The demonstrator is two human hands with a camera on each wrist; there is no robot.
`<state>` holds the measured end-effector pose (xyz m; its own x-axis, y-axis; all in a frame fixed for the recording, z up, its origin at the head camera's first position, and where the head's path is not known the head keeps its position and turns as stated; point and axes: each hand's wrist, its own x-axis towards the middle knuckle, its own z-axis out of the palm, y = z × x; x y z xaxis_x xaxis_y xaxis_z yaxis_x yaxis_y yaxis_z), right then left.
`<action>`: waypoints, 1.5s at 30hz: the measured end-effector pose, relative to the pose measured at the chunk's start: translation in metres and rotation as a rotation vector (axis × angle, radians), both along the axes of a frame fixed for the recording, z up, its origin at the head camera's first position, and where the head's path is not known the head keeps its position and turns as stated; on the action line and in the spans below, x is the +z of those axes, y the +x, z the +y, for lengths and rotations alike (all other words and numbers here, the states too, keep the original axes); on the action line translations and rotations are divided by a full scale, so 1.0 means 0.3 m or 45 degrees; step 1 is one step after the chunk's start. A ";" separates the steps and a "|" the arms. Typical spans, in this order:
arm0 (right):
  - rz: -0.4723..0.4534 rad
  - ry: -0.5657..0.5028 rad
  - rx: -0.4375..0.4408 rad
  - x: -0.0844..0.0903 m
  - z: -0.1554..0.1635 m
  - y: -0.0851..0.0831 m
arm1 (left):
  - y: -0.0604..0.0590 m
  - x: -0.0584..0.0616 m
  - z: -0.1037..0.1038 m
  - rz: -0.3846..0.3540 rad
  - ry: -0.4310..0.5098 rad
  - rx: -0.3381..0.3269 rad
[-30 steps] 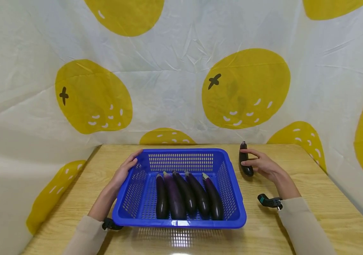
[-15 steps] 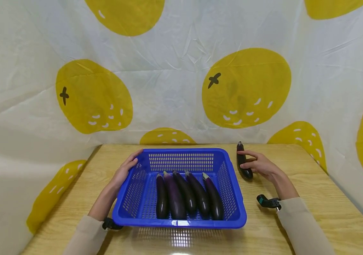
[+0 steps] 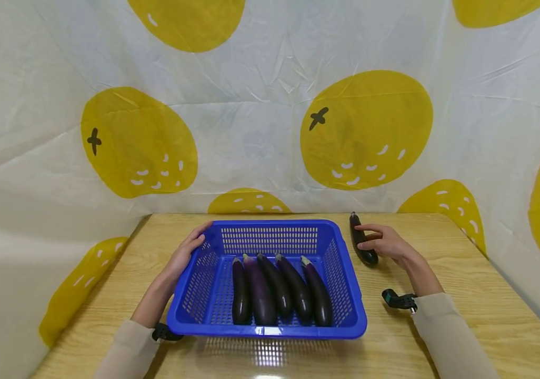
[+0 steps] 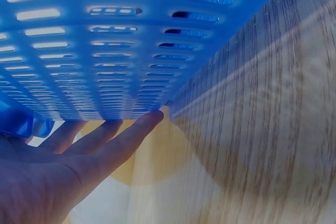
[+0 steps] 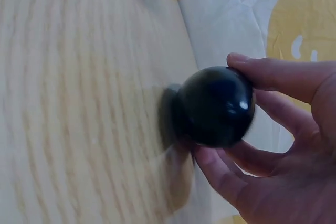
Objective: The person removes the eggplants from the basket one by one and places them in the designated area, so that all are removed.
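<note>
A single dark purple eggplant (image 3: 358,239) is to the right of the basket, its stem end pointing to the back wall. My right hand (image 3: 386,245) grips it from the right, and the right wrist view shows thumb and fingers around the eggplant's round end (image 5: 218,108). My left hand (image 3: 182,258) holds the left rim of the blue plastic basket (image 3: 262,331), thumb at the rim. In the left wrist view, the left hand's fingers (image 4: 113,150) lie against the slotted outer wall (image 4: 115,51). Inside the basket, several eggplants (image 3: 261,295) lie side by side, stems to the back.
The basket stands on a light wooden table (image 3: 407,347). A white cloth (image 3: 251,142) printed with yellow fruit hangs behind the table and along its sides. Bare wood (image 3: 459,263) shows right of the right hand.
In my right hand, the eggplant has shifted slightly left, and its stem end has swung left toward the basket. My left hand, the basket and the eggplants inside have not moved.
</note>
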<state>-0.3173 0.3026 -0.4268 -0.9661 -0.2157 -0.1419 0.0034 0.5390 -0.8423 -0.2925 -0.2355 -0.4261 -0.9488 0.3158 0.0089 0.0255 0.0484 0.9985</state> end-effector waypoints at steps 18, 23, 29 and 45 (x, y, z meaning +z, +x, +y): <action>0.136 0.034 -0.063 -0.015 0.000 -0.016 | -0.002 0.009 0.005 0.008 0.000 0.020; 0.153 0.025 -0.056 -0.018 0.003 -0.015 | -0.002 0.011 0.004 0.011 -0.008 0.019; 0.074 0.049 -0.053 -0.004 0.006 -0.005 | 0.002 0.014 0.003 0.010 -0.027 0.022; 0.082 0.031 -0.026 -0.013 0.007 -0.004 | 0.000 0.003 0.001 0.001 -0.036 0.020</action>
